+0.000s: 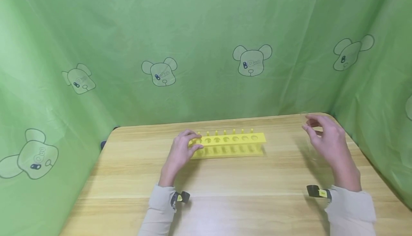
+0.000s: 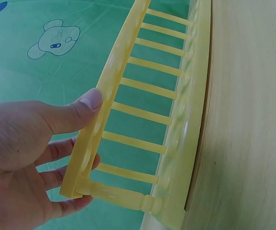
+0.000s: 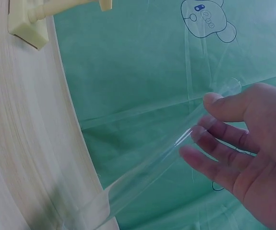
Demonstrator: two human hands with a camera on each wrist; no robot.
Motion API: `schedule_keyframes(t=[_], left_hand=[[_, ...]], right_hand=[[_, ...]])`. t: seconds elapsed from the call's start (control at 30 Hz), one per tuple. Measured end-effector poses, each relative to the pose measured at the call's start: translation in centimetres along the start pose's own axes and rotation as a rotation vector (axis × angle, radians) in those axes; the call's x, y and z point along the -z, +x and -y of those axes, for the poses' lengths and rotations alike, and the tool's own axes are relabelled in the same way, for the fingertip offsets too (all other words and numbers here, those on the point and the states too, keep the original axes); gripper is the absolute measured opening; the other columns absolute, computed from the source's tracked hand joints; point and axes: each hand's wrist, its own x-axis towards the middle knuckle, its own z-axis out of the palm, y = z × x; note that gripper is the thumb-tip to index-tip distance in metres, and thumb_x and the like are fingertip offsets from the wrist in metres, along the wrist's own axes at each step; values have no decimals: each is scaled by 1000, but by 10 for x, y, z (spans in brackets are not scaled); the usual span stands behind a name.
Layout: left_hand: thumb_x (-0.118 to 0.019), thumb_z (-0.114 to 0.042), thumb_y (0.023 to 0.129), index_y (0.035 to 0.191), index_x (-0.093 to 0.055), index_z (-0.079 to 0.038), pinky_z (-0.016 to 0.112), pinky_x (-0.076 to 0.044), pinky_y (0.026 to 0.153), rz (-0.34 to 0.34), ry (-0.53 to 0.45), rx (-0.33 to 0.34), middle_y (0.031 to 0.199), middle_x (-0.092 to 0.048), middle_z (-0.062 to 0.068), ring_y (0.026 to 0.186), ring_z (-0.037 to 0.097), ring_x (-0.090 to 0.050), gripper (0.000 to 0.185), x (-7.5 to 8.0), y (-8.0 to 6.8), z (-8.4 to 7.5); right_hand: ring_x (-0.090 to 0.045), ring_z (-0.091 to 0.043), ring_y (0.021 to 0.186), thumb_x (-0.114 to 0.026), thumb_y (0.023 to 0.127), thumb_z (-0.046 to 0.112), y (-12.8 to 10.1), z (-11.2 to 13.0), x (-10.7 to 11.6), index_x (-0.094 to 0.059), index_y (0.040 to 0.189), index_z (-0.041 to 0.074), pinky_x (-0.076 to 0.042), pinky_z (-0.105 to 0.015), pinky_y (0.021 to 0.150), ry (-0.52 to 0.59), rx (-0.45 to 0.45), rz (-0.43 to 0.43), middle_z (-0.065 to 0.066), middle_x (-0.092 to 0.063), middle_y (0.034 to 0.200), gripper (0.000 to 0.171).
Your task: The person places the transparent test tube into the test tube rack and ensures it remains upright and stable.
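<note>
A yellow test-tube rack (image 1: 231,143) with a row of holes and pegs stands on the wooden table (image 1: 225,193). My left hand (image 1: 193,144) pinches its left end. In the left wrist view the thumb (image 2: 87,103) lies on the rack's top plate (image 2: 113,79) with the fingers curled beneath. My right hand (image 1: 309,126) is raised over the table's right side, well apart from the rack. It holds a clear, empty-looking glass tube (image 3: 147,167) near its open top, between thumb and fingertips (image 3: 200,136). The tube slants down towards the table; in the head view it is barely visible.
Green cloth with bear drawings (image 1: 252,60) hangs behind and on both sides of the table. The table's right edge (image 1: 370,157) runs close to my right hand. The rack's right end (image 3: 30,28) shows in the right wrist view. Bare wood lies in front of the rack.
</note>
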Motion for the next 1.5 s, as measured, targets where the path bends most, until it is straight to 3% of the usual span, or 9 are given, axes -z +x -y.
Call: schedule_keyframes(t=[0.33,0.73,1.2,1.5], left_hand=[[-84,-21,84,117,-74,-4,42,-52,103,0,2,-2,118,-69,9,111,28,-65,39,-1,0,1],[-84,-21,85,118,-75,-5,42,-52,103,-1,-6,-11,118,-69,9,111,28,-65,38,2,-1,-1],[-84,-21,84,118,-74,-5,42,-53,101,0,-10,-12,117,-69,9,110,28,-65,39,0,-1,-1],[-85,-21,83,117,-75,-6,43,-52,102,-9,-1,-11,116,-70,8,110,27,-65,38,-1,0,1]], right_hand=[[-48,15,99,-74,90,-5,1,2,1,-66,120,-6,-38,5,79,21,10,-38,-21,-66,111,31],[-48,17,101,-72,95,4,1,12,4,-65,127,-2,-42,3,79,38,-53,-49,-17,-68,112,33],[-55,11,102,-74,92,-2,3,14,1,-65,130,0,-45,1,79,110,-64,-127,-11,-67,112,39],[-60,6,102,-74,90,-6,5,22,4,-67,129,1,-48,-1,77,157,-12,-202,0,-67,111,40]])
